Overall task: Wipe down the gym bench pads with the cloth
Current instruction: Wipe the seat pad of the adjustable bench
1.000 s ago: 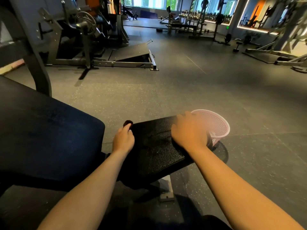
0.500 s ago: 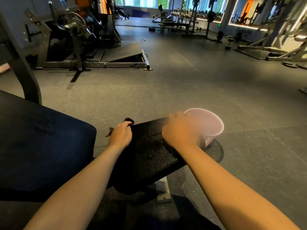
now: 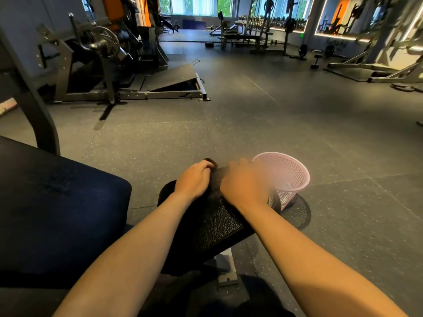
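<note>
A small black textured bench pad [image 3: 219, 223] lies in front of me, and a large dark blue pad [image 3: 57, 213] fills the left. My left hand [image 3: 194, 181] is curled at the small pad's far edge and grips a dark cloth [image 3: 209, 161] that peeks out past its fingers. Close beside it, my right hand [image 3: 245, 184] lies on the pad's far right part with its fingers bent over the edge. Whether the right hand also holds the cloth is hidden.
A pink mesh basket [image 3: 290, 177] stands on the floor just right of the pad. The bench's metal foot [image 3: 226, 268] shows below it. A dark frame post [image 3: 39, 115] rises at left, and weight machines [image 3: 103, 65] stand beyond on the grey rubber floor [image 3: 297, 133].
My left hand has slid right along the pad's far edge until it is close beside my right hand. My right hand's fingers have gone from flat to bent.
</note>
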Available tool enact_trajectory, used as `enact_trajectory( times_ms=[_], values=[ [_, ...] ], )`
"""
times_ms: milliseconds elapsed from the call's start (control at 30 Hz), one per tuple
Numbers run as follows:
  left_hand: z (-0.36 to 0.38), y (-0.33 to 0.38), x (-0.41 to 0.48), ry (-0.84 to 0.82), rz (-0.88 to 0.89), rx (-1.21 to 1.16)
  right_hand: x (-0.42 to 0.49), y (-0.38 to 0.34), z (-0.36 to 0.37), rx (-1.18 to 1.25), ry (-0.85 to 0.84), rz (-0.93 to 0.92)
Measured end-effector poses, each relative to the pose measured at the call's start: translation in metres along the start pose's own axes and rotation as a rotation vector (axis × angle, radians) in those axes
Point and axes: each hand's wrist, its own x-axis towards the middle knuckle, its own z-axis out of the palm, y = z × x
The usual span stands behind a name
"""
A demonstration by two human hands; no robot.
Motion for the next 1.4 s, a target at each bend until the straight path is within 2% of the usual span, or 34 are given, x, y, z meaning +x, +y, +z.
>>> enact_trajectory(
  times_ms=[200, 300, 400, 533, 633, 767, 833, 933, 1167, 1300, 1400],
  values=[
    [-0.008, -0.034, 0.008, 0.036, -0.242, 0.059, -0.003, 0.001, -0.003, 0.010, 0.005, -0.016],
    [0.004, -0.008, 0.014, 0.046, -0.200, 0.047, -0.001, -0.001, -0.003, 0.004, -0.011, -0.018],
    [0.015, 0.024, 0.013, 0.028, -0.069, 0.001, 0.001, 0.001, -0.006, 0.015, -0.035, -0.002],
    [0.012, 0.023, -0.001, -0.022, 0.019, -0.030, -0.001, 0.008, -0.011, 0.097, -0.024, -0.013],
    [0.000, -0.016, -0.008, 0.020, -0.095, 0.011, 0.000, 0.030, -0.014, 0.196, -0.009, -0.008],
    [-0.005, -0.051, -0.010, 0.090, -0.235, 0.036, -0.009, 0.064, -0.007, 0.490, -0.112, 0.256],
    [-0.001, -0.043, -0.005, 0.122, -0.264, 0.032, -0.008, 0.065, -0.004, 0.472, -0.116, 0.284],
    [0.006, -0.011, 0.003, 0.109, -0.229, -0.009, -0.005, 0.062, -0.001, 0.492, -0.076, 0.295],
    [0.023, 0.066, 0.005, 0.024, -0.003, -0.055, -0.008, 0.065, -0.001, 0.576, -0.021, 0.308],
    [0.017, 0.043, -0.008, 0.018, 0.073, -0.121, -0.011, 0.062, -0.003, 0.503, 0.045, 0.234],
    [0.006, 0.000, -0.012, 0.108, -0.078, -0.016, -0.013, 0.061, -0.005, 0.499, 0.037, 0.220]
  ],
)
